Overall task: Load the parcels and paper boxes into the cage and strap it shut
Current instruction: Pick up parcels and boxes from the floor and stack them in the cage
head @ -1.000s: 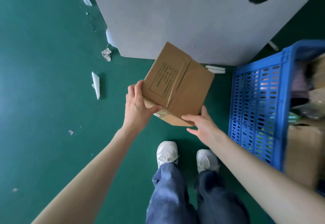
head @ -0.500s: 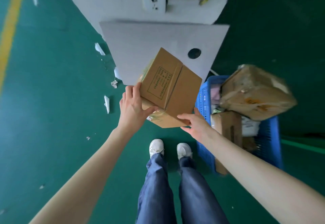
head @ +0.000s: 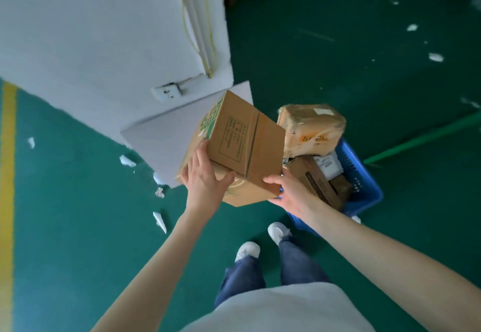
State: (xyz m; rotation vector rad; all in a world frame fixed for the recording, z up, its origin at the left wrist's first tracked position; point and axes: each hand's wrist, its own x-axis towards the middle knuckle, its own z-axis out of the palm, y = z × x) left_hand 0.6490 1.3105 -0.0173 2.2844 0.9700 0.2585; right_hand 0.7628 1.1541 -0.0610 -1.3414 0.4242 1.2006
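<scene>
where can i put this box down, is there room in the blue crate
Bare green floor between the yellow line and the paper scraps looks wide enough for the cardboard box. The blue crate is crowded, parcels piled above its rim.

A green floor [head: 65,201] carries a yellow line [head: 7,175] along its left edge. A white wall [head: 91,32] bears a scuffed socket [head: 166,92], with pipes [head: 197,19] and a yellow wire [head: 188,32] running up from it. A grey board [head: 161,139] stands at the wall's foot. White scraps [head: 159,218] lie near the board, with more [head: 436,57] far right. A light green stripe [head: 416,139] crosses the floor at right.
</scene>
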